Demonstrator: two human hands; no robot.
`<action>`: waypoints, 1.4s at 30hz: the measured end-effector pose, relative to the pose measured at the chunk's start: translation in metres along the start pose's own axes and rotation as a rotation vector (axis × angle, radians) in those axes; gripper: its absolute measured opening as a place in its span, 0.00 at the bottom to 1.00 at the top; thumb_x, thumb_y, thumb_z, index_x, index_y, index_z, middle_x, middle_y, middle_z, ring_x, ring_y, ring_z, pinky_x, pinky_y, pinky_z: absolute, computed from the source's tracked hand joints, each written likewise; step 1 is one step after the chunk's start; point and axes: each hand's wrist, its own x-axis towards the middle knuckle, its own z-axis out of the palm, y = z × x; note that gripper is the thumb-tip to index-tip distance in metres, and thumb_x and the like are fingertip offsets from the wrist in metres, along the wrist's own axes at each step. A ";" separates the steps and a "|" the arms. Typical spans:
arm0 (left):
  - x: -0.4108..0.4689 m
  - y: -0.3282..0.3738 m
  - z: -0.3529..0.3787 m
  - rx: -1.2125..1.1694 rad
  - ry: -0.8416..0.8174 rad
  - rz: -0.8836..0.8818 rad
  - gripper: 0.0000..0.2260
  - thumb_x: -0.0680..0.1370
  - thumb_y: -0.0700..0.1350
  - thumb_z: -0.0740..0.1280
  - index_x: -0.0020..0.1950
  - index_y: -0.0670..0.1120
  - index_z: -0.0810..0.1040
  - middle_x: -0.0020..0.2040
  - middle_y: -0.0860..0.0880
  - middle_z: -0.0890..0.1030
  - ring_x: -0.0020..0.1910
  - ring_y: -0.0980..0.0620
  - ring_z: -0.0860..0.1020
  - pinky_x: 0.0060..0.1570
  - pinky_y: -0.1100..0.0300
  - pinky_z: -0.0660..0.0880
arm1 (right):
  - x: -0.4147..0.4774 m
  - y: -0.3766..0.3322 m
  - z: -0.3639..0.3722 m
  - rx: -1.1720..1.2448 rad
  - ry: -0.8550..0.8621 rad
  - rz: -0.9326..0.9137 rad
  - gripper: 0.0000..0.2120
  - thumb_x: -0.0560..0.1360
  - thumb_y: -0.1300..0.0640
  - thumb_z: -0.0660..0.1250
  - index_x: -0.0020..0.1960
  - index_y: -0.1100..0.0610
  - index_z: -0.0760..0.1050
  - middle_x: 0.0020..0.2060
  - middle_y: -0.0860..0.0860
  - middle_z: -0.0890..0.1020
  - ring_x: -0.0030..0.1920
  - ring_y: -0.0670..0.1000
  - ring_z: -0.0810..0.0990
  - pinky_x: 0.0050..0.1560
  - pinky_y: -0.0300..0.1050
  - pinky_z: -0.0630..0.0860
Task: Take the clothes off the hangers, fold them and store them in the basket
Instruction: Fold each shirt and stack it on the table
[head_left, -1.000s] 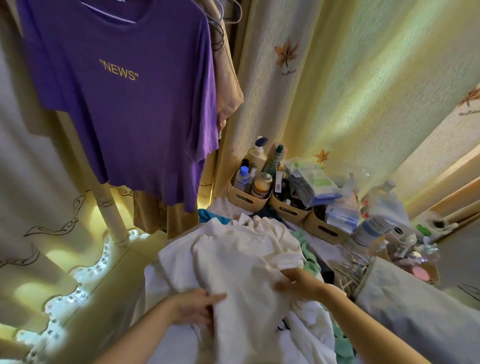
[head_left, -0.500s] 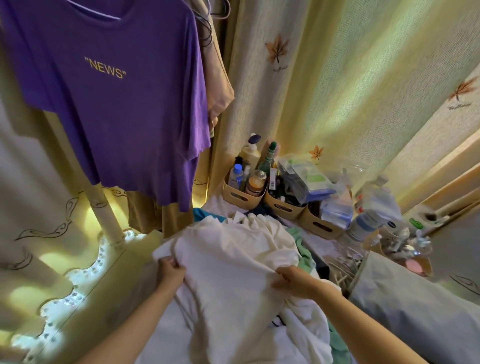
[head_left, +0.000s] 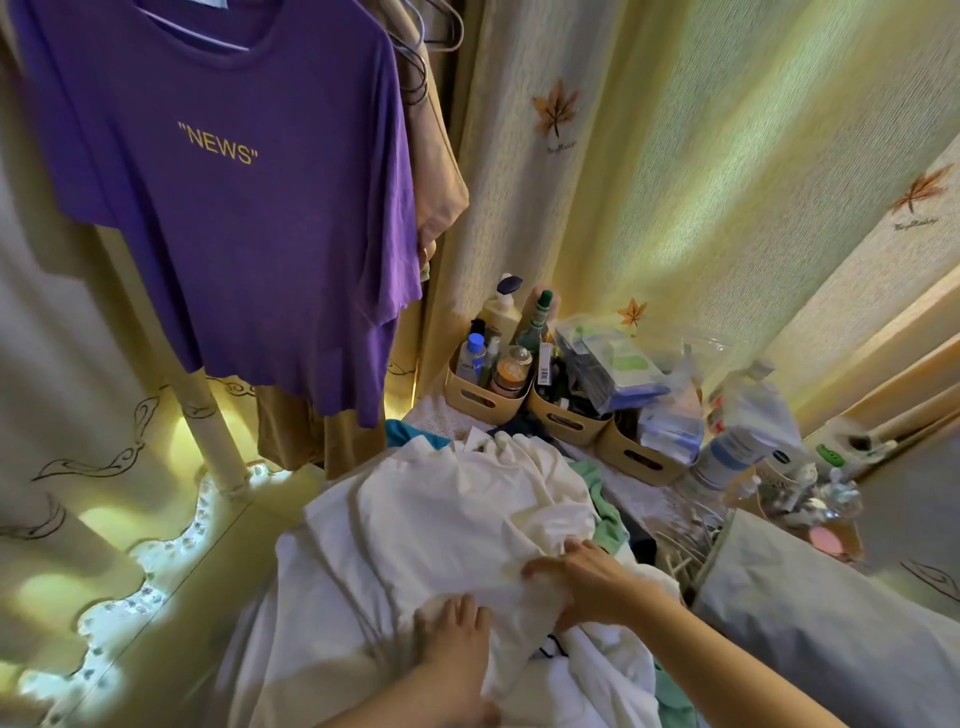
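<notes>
Two hands now sit close together on the cream-white cotton garment (head_left: 457, 519), which lies spread over a heap of other laundry low in the head view. Half a second ago the left hand (head_left: 457, 639) was out at the garment's left edge, gripping it. It has since come in to the middle, just beside the right hand (head_left: 587, 577). I read that as the left side being brought over: a fold under way, not finished, with the far end rumpled. Left hand: palm down, fingers laid on the fabric, pressing rather than grasping. Right hand: fingers bent over a bunched ridge of cloth; I cannot tell whether it pinches or only presses. Both forearms reach in from the bottom edge and converge. The purple short-sleeved T-shirt lettered "NEWS" (head_left: 234, 208) hangs on its hanger upper left, with a beige garment (head_left: 436, 171) hung behind it, so more remains to take down. I cannot pick out the basket with certainty.
</notes>
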 end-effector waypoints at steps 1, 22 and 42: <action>-0.002 0.002 -0.003 0.023 -0.008 -0.002 0.29 0.78 0.49 0.62 0.75 0.42 0.54 0.76 0.44 0.54 0.75 0.46 0.54 0.68 0.38 0.56 | 0.001 -0.004 -0.002 -0.023 0.001 -0.008 0.31 0.68 0.43 0.72 0.68 0.38 0.65 0.46 0.51 0.68 0.50 0.54 0.70 0.50 0.45 0.63; -0.026 -0.197 -0.116 -0.930 0.128 -0.230 0.34 0.75 0.50 0.71 0.73 0.40 0.58 0.70 0.42 0.68 0.67 0.47 0.70 0.60 0.61 0.67 | 0.069 -0.052 -0.046 1.020 -0.033 0.450 0.26 0.75 0.44 0.67 0.67 0.56 0.67 0.61 0.56 0.74 0.55 0.54 0.77 0.51 0.47 0.80; -0.004 -0.155 -0.062 -0.342 0.599 -0.278 0.28 0.71 0.40 0.70 0.69 0.43 0.66 0.67 0.42 0.68 0.65 0.41 0.69 0.60 0.52 0.70 | 0.074 -0.080 0.005 1.029 0.435 0.575 0.16 0.73 0.50 0.70 0.54 0.55 0.69 0.46 0.52 0.78 0.44 0.50 0.75 0.43 0.43 0.73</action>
